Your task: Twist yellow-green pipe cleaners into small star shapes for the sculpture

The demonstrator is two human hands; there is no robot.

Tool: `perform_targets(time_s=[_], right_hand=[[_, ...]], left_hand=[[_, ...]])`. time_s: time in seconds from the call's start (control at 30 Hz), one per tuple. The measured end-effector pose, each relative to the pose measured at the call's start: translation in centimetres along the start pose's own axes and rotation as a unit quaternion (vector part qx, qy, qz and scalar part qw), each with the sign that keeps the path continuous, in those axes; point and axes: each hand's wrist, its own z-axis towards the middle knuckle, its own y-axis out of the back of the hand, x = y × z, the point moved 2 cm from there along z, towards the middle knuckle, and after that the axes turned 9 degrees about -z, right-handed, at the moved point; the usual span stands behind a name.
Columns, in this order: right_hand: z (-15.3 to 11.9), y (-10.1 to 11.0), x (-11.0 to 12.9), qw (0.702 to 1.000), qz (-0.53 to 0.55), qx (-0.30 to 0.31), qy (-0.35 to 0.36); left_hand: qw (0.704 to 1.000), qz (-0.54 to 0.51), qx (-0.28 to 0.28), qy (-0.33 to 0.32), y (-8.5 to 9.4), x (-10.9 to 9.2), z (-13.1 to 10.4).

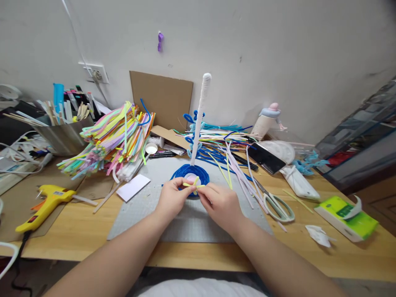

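Bare forearms [123, 251] reach in; left hand [172, 196] and right hand [223, 202] pinch a yellow star-like piece [196, 181] over the blue coiled base [177, 174], perhaps not touching it. It looks partly shaped; the white stem [199, 115] behind seems already wrapped, yellow strips [229, 173] lie loose.

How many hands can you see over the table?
2. The left hand is at the left side of the small yellow piece, and the right hand is at its right. No others show.
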Motion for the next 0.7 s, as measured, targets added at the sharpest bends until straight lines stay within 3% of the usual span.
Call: perform_targets(time_s=[0.13,0.27,0.43,0.53,0.7], right_hand=[[0.2,0.4,-0.2,0.999,-0.029,-0.016,0.040],[0.6,0.9,-0.8,0.999,-0.001,0.000,0.053],[1.1,1.7,-1.9,0.987,0.128,0.022,0.090],[1.0,2.1,-2.2,0.974,0.192,0.016,0.118],[0.7,2.1,-1.9,0.962,0.241,-0.022,0.126]], left_hand=[[0.983,0.167,0.013,-0.069,0.3,-0.8,-0.1],[0.976,0.193,0.085,-0.055,0.5,-1.1,0.2],[0.975,0.030,0.200,0.091,0.4,-1.4,0.2],[0.953,-0.087,0.239,0.167,0.3,-1.8,-0.2],[0.910,-0.186,0.276,0.247,0.2,-1.3,-0.7]])
